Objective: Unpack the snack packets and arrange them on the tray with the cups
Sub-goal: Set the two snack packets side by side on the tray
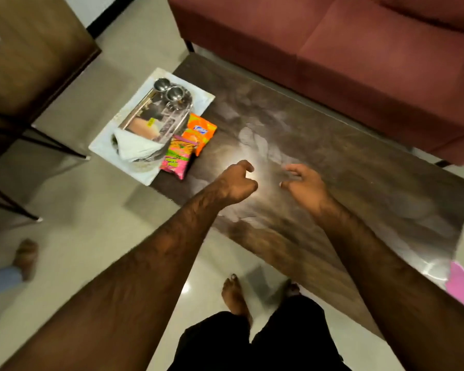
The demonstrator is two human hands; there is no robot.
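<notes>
A steel tray (142,121) lies on a white cloth at the table's left end, with two steel cups (169,89) at its far end and a white bag (137,147) at its near end. An orange snack packet (200,132) and a pink-green snack packet (176,158) lie beside the tray's right edge. My left hand (236,183) hovers over the table to the right of the packets, fingers loosely curled, holding nothing. My right hand (303,184) hovers beside it with fingers spread, also holding nothing.
The dark wooden coffee table (332,162) stretches right, with a maroon sofa (346,57) behind it. A pink round object (460,286) sits at the table's near right corner. A wooden cabinet (30,49) stands at the left. Another person's foot (24,257) is on the floor at left.
</notes>
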